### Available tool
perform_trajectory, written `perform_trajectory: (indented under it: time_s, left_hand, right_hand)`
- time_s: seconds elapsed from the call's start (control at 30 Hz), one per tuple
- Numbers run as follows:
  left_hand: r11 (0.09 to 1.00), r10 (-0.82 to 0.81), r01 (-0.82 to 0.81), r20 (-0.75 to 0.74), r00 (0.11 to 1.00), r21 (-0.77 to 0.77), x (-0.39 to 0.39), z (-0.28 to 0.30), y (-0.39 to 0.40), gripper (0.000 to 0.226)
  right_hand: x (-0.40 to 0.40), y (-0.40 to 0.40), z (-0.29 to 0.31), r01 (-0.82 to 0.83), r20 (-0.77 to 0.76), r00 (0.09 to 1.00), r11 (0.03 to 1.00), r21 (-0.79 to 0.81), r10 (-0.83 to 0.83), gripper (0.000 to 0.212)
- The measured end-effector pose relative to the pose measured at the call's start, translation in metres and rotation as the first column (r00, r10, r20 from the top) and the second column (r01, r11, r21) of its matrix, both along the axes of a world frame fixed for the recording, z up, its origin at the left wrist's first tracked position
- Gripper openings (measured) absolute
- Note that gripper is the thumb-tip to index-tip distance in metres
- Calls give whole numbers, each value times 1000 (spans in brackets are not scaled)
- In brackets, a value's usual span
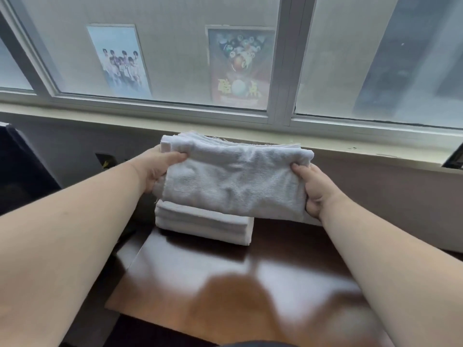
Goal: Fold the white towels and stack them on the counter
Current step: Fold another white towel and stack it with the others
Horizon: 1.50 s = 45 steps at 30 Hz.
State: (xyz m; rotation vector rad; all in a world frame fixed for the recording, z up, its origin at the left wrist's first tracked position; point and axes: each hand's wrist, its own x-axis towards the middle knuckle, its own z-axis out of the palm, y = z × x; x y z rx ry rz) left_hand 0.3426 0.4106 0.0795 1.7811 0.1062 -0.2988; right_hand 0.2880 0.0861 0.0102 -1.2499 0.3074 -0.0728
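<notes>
Posters were seen beyond both hands, behind the frosted glass of a grey-framed window (pixel 280 58): a pale blue group-photo poster (pixel 119 62) above the left hand and a billiard-ball poster (pixel 240 67) between the two hands and higher. A cream window sill (pixel 225 132) ran just behind the hands. A dark, blurred object (pixel 22 169) was seen well to the left of the left hand; what it was could not be told.

A folded white terry towel (pixel 233 181), thick and slightly rumpled, with layered edges showing along its far side, was held up between the hands. Its left end was gripped by the left hand (pixel 156 169), thumb curled over the top; its right end was pinched by the right hand (pixel 314 186), thumb likewise on top. Directly below the held towel, nearer the left hand, a neat stack of folded white towels (pixel 203 225) lay on the glossy dark brown wooden counter (pixel 250 279), partly hidden by the towel above.
</notes>
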Motion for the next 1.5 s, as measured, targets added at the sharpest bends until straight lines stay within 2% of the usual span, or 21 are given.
perform_trajectory:
  time_s: [0.13,0.23,0.33,0.53,0.6,0.67,0.73,0.77,0.87,1.0,1.03,1.1,1.17,1.23,1.27,1.33,1.4,1.5]
  left_hand:
    - [999,40,-40,9,999,-22,36,-6,6,26]
    - [997,64,-66,-49,997,-29,64,-16,15,38]
    - [999,48,-48,-116,992,5,97,-30,30,27]
    - [973,-27,87,-266,964,213,156,-72,65,30]
    - [951,-60,150,-317,947,271,173,-89,73,37]
    - [952,-43,139,-333,942,272,189,-107,77,43]
    - [943,-36,142,-331,943,300,201,-122,74,50]
    - [934,-32,148,-334,942,326,207,-130,73,57]
    - [889,-48,189,-325,944,416,224,-152,68,76]
    - [705,-111,326,-356,928,630,238,-181,65,102]
    - [673,-110,333,-356,928,661,240,-187,66,101]
    - [681,-63,305,-362,930,666,239,-195,65,98]
    - [760,-48,245,-324,945,602,238,-201,64,94]
    - [820,-121,223,-220,968,527,239,-203,63,80]
    - [804,-185,254,-179,966,539,241,-205,64,74]
    - [681,-305,284,-91,948,675,244,-205,68,64]
    - [569,-411,255,2,912,781,247,-202,71,47]
    - [525,-518,296,24,855,798,249,-196,70,26]
  right_hand:
    - [39,-1,7,-55,-15,998,998,6,55,29]
    - [65,5,10,-56,-59,997,998,-16,55,30]
    - [90,15,1,-56,-187,982,995,-79,41,32]
    - [124,56,-52,-46,-404,913,966,-254,-63,43]
    - [134,68,-73,-13,-432,896,967,-255,-102,60]
    - [146,76,-95,18,-449,882,963,-269,-142,86]
    - [152,81,-112,32,-480,861,958,-285,-171,97]
    - [154,82,-120,41,-496,848,957,-287,-185,97]
    - [155,80,-136,50,-539,812,948,-315,-222,78]
    - [152,77,-149,32,-549,802,934,-355,-236,65]
    - [153,76,-153,22,-557,794,926,-376,-245,64]
    - [154,79,-155,-1,-570,780,910,-415,-259,64]
    - [157,82,-156,4,-538,793,886,-464,-286,64]
    - [158,87,-152,7,-506,804,855,-518,-314,62]
    - [158,87,-148,-7,-497,802,827,-562,-331,59]
    - [160,87,-143,8,-438,807,750,-662,-396,51]
    - [162,90,-137,84,-348,836,726,-683,-424,38]
    - [165,96,-133,146,-257,871,721,-678,-418,26]
